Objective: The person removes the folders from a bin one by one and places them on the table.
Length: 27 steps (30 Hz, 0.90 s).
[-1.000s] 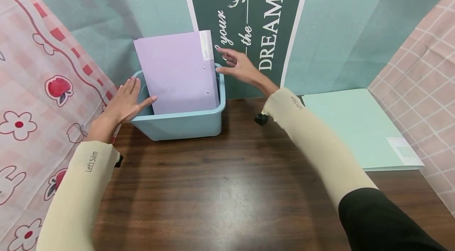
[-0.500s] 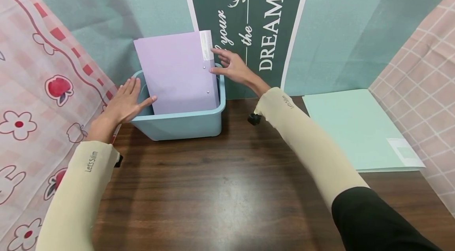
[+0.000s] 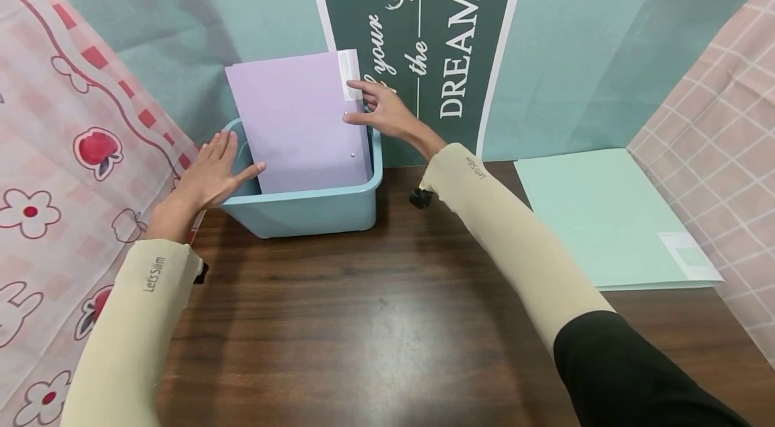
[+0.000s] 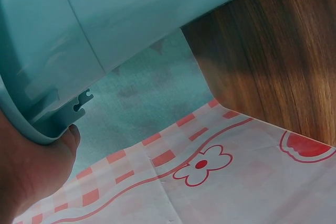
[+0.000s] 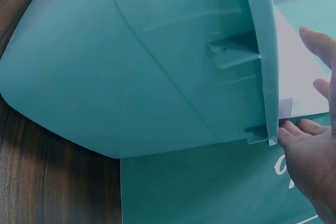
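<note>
A light blue plastic bin (image 3: 311,215) stands against the back cloth. Leaning upright inside it is a lilac file folder (image 3: 293,128) with a white label (image 3: 348,74) near its right edge. My left hand (image 3: 206,171) rests on the bin's left rim with fingers straight, its thumb stretched toward the folder's lower left. In the left wrist view, part of this hand (image 4: 39,169) shows beneath the rim. At the folder's right edge is my right hand (image 3: 384,111), fingers and thumb spread apart, overlapping the label. The right wrist view has this hand (image 5: 315,163) just past the bin's rim (image 5: 270,61).
Mint green folders (image 3: 611,212) lie flat on the brown table (image 3: 375,326) at the right. Patterned pink cloth (image 3: 60,165) borders the left side, pink checked cloth (image 3: 726,131) the right. A dark green panel (image 3: 406,30) with white lettering hangs behind.
My right hand has moved left, from beside the folder to over its right edge and label. The left hand, the folder and the bin have stayed in place.
</note>
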Each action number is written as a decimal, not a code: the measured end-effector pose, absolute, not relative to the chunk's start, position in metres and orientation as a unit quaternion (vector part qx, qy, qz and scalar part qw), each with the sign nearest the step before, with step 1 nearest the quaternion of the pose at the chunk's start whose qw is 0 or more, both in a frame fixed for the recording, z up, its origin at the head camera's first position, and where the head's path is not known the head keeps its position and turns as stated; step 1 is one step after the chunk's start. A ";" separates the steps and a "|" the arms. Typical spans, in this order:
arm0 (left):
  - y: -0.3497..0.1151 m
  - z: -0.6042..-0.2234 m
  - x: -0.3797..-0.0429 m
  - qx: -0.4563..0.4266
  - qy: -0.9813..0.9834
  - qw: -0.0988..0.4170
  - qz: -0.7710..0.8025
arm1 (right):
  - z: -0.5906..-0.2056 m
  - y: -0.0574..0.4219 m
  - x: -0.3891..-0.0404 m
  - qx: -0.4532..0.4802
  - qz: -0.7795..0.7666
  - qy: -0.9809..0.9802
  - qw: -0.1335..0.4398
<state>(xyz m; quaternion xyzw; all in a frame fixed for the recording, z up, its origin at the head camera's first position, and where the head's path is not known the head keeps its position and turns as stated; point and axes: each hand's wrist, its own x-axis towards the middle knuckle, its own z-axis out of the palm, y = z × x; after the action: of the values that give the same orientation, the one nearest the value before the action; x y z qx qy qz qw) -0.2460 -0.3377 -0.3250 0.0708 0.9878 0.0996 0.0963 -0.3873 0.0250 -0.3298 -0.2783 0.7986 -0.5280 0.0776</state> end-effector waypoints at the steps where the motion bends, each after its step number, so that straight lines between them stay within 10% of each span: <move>1: -0.337 -0.325 -0.246 0.071 0.988 0.097 0.099 | -0.329 0.024 -0.387 -0.281 -0.528 0.798 0.078; 27: -0.334 -0.322 -0.247 0.067 0.987 0.101 0.100 | -0.327 0.008 -0.371 -0.288 -0.516 0.806 0.029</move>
<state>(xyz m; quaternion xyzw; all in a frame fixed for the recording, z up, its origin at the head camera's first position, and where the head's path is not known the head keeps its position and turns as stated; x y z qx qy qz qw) -0.2466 -0.3341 -0.3217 0.0673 0.9875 0.1004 0.1013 -0.3705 0.0077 -0.3273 -0.2879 0.8064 -0.5156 0.0292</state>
